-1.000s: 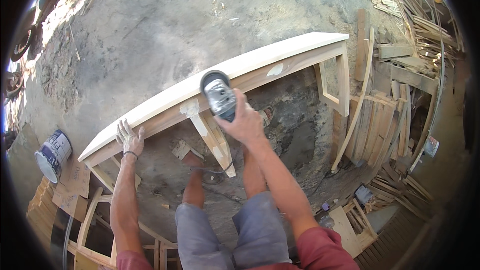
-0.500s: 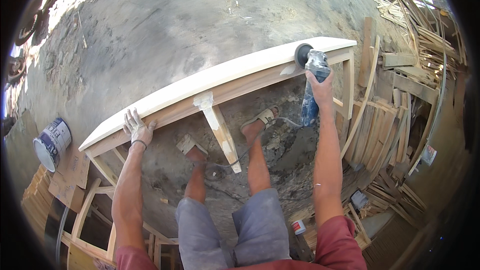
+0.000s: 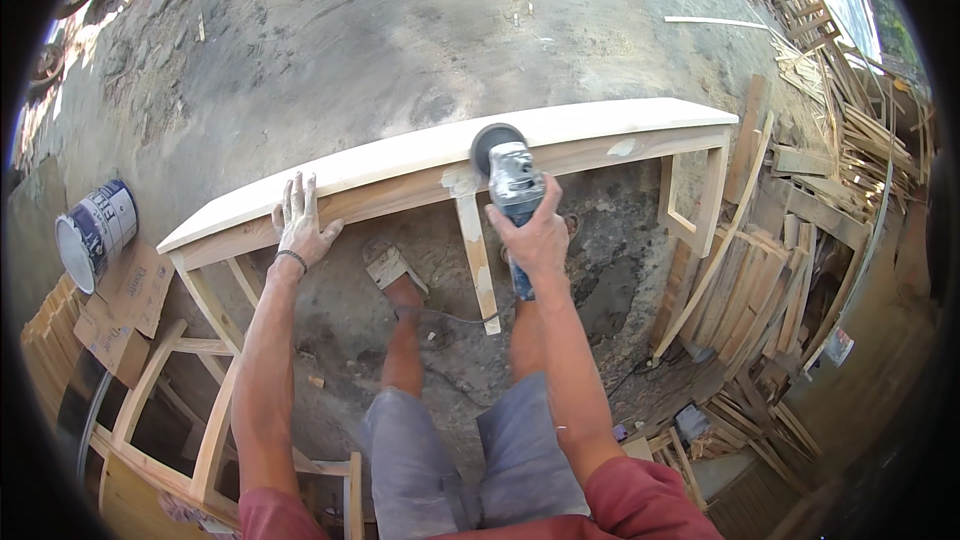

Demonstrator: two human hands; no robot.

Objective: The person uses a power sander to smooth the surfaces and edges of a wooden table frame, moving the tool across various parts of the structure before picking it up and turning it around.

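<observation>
Right grip wraps the angle grinder; left grip lies spread on the wooden frame, left side; best keep the disc flat, strokes even.

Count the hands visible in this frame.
2: the left hand spread against the long wooden piece, and the right hand gripping the power tool. No others show.

Maroon sleeves, grey shorts, dark wristband, sandals.

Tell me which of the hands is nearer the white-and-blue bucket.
Left. The left hand rests on the long wooden piece, right of the bucket; the right hand grips the power tool, farther right.
</observation>
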